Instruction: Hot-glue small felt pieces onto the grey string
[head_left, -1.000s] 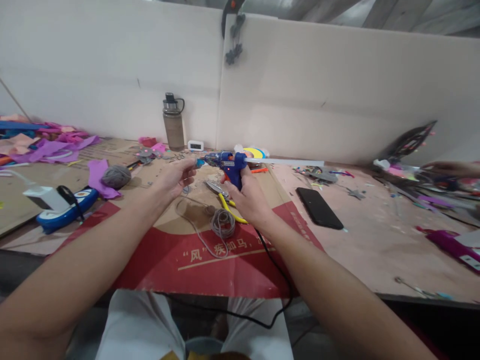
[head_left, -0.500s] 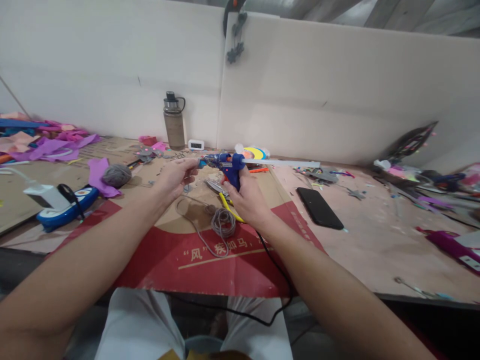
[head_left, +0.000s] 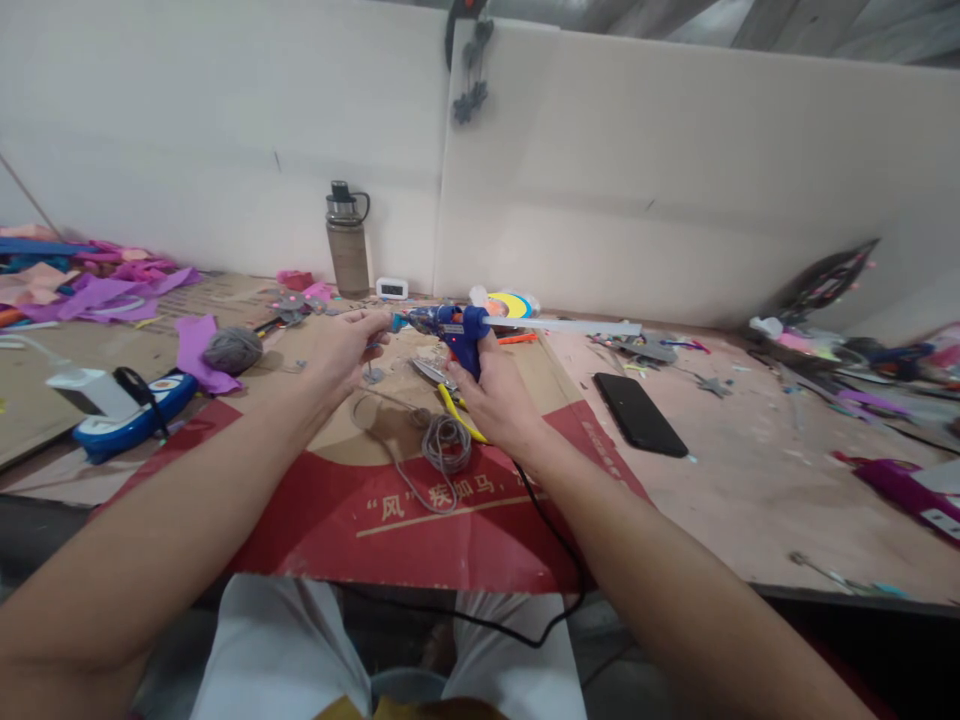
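Observation:
My right hand is wrapped round the handle of a blue hot glue gun, whose nozzle points left. A long pale glue stick sticks out of its back end. Close by the nozzle tip is my left hand, its fingers pinched together; what they hold is too small and hidden to make out. Under the hands lie a loose coil of grey cord and pliers with yellow handles, partly covered by my right hand.
A bottle and a small white clock stand by the back board. To the right lies a black phone. Left are a grey yarn ball, a blue power strip and purple scraps. The gun's black cable hangs over the table edge.
My left hand has shifted slightly left, away from the nozzle tip, so more of the tip shows. My right hand and the glue gun stay almost still.

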